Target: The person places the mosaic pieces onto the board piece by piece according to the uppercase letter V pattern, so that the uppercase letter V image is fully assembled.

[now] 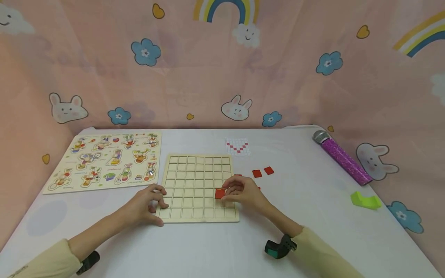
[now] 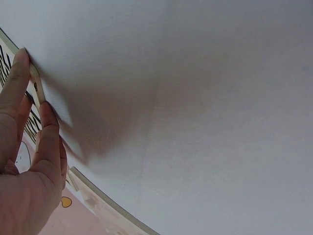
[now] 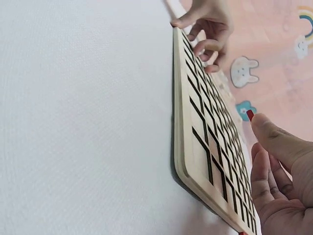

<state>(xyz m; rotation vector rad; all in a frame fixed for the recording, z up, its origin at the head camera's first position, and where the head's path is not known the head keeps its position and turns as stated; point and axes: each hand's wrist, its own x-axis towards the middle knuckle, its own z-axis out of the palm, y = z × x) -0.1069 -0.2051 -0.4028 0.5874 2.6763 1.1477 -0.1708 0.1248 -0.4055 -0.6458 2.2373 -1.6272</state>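
A pale wooden grid board (image 1: 193,202) lies flat on the white table. My left hand (image 1: 142,204) grips its near left corner, thumb at the front edge and bent fingers along the left side. In the left wrist view, the fingertips (image 2: 47,110) sit at the board's edge. Over the right part of the grid, my right hand (image 1: 246,193) pinches a red square tile (image 1: 219,194) between thumb and fingers. The right wrist view shows this tile's thin edge by the thumb, raised above the board. More red tiles (image 1: 257,173) lie right of the board, some partly hidden behind the right hand.
Behind the board lies a small pattern card (image 1: 238,146) with red squares in a V. A picture puzzle board (image 1: 104,185) is at the left. A purple glitter microphone (image 1: 344,158) and a lime green piece (image 1: 366,201) lie at the right, near the cloth backdrop.
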